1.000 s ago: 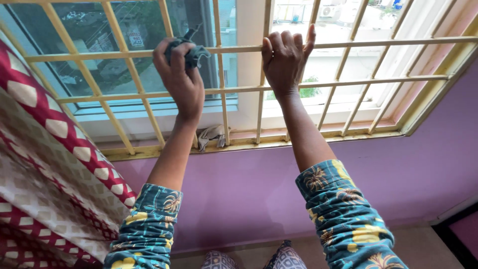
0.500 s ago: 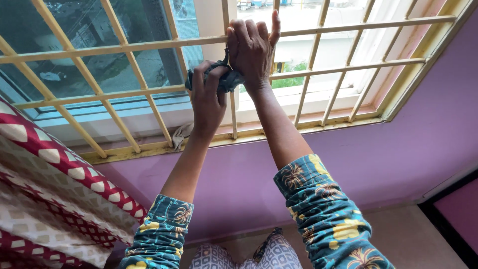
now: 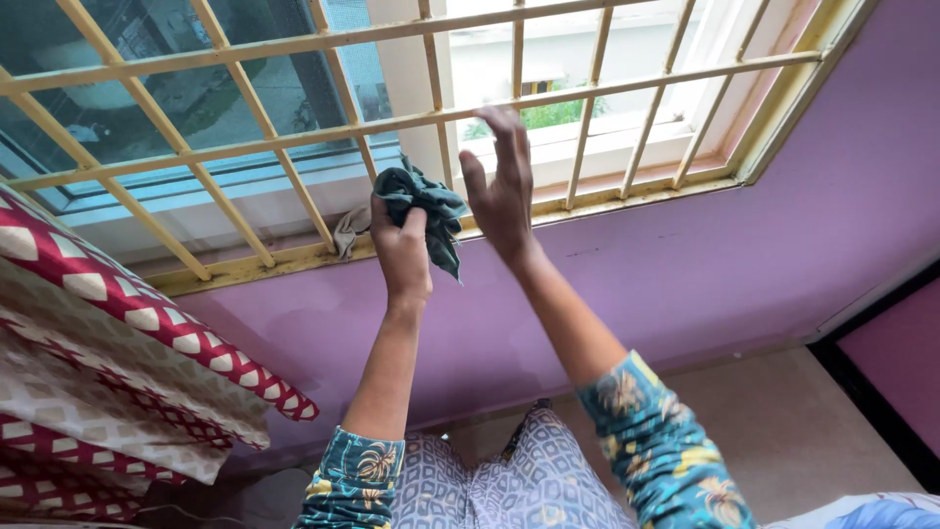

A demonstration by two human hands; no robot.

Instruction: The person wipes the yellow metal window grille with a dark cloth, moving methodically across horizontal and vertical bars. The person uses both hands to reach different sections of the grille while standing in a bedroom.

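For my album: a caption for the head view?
Left hand grips a teal cloth at the window grille; right hand open.

Crumpled dark teal cloth (image 3: 426, 211), against yellow window grille (image 3: 294, 147)

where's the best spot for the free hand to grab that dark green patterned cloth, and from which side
Probably the loose corner of the dark green patterned cloth, hanging below the left hand, which bunches the top. Come from the right side, where the open right hand hovers beside it; that tail dangles free of the cream metal window grille.
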